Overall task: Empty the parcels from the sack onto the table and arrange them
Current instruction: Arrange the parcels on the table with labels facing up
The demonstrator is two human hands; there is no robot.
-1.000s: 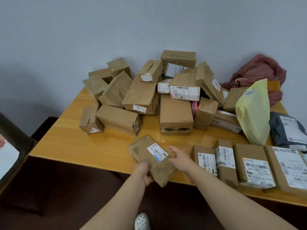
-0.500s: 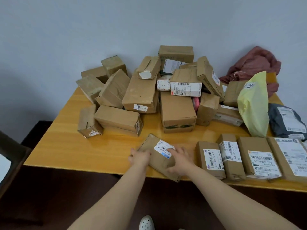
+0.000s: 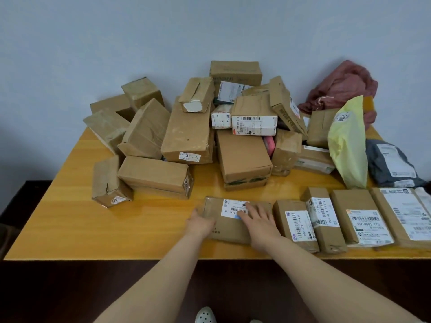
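Note:
A flat brown parcel with a white label lies near the front edge of the yellow wooden table. My left hand rests on its left end and my right hand lies flat on its top with fingers spread. Right of it, a row of labelled brown parcels lines the front edge. A jumbled heap of brown boxes fills the back of the table. The red sack lies crumpled at the back right.
A yellow plastic mailer leans upright at the right, beside a grey mailer. Bare tabletop lies at the front left. A grey wall stands behind the table. A white shoe shows below on the dark floor.
The parcel was held tilted over the table's front edge. Now it lies flat and square on the table, left of the row, with both hands resting on it.

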